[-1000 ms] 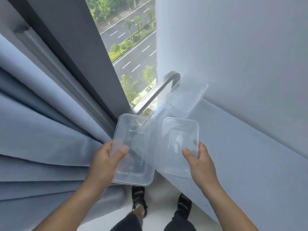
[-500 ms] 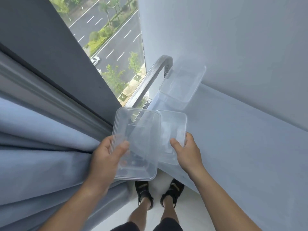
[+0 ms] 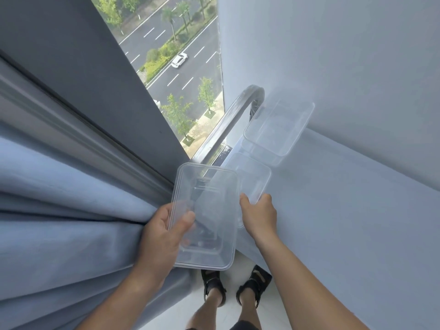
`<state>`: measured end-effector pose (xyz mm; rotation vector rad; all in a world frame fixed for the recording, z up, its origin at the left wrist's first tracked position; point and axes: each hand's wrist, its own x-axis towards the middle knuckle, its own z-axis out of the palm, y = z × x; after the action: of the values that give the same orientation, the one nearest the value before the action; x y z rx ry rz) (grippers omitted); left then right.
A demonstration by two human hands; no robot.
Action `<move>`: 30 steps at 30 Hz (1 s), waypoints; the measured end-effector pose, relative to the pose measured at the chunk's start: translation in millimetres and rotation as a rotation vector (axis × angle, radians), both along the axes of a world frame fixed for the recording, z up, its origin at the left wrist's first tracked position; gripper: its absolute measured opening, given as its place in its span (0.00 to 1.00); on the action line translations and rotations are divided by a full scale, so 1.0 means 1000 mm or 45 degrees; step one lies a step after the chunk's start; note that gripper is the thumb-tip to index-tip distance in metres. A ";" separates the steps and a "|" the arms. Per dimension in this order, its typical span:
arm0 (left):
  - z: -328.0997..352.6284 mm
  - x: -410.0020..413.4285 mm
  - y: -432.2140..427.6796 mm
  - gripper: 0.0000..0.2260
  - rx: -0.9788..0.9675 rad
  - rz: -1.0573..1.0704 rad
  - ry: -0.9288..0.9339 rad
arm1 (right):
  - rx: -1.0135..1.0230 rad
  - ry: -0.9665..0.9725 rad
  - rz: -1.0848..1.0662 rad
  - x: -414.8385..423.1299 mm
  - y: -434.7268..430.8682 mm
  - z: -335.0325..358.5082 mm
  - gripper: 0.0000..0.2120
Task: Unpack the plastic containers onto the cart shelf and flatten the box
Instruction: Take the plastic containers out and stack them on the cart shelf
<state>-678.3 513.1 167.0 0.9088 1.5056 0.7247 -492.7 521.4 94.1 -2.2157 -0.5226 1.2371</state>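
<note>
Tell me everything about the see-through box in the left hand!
The clear container is a rectangular tub of thin, see-through plastic with rounded corners, a raised rim and walls that narrow toward a smaller base. It looks empty and has no lid. The left hand grips its near left edge, thumb over the rim, and holds it in the air, tilted, beside the blue curtain. Its right edge overlaps the second container, which the right hand holds; whether the two touch cannot be told.
</note>
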 end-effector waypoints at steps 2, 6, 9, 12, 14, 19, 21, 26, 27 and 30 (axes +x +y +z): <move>0.001 0.000 0.001 0.18 0.003 0.002 -0.011 | 0.005 0.023 -0.025 -0.001 0.002 -0.001 0.21; 0.003 0.003 0.002 0.25 0.019 -0.012 -0.017 | 0.011 0.059 -0.084 -0.004 0.004 -0.001 0.20; 0.006 0.005 0.003 0.26 0.033 -0.015 -0.016 | 0.003 0.076 -0.099 -0.004 0.001 0.000 0.21; 0.009 0.011 0.006 0.21 0.037 -0.007 -0.018 | 0.023 0.120 -0.121 -0.001 -0.002 0.005 0.25; 0.013 0.016 0.009 0.17 0.039 -0.008 -0.025 | 0.068 0.083 -0.138 0.005 -0.007 0.011 0.28; 0.032 0.037 0.022 0.16 0.075 -0.077 -0.049 | 0.434 0.070 -0.232 0.027 -0.023 0.061 0.22; 0.038 0.049 0.028 0.13 0.085 -0.149 -0.034 | 0.535 0.194 -0.166 0.033 -0.024 0.082 0.24; 0.035 0.069 0.044 0.09 0.020 -0.279 0.018 | 0.384 0.117 0.085 0.036 -0.021 0.087 0.20; 0.033 0.069 0.046 0.10 0.004 -0.291 0.034 | 0.366 0.092 0.064 0.034 -0.020 0.084 0.19; 0.026 0.068 0.048 0.21 -0.004 -0.248 0.126 | 0.327 0.068 -0.033 0.030 -0.014 0.075 0.24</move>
<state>-610.2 561.1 193.1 1.0856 1.4790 0.5420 -463.2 507.0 168.7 -1.9642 -0.5944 1.1438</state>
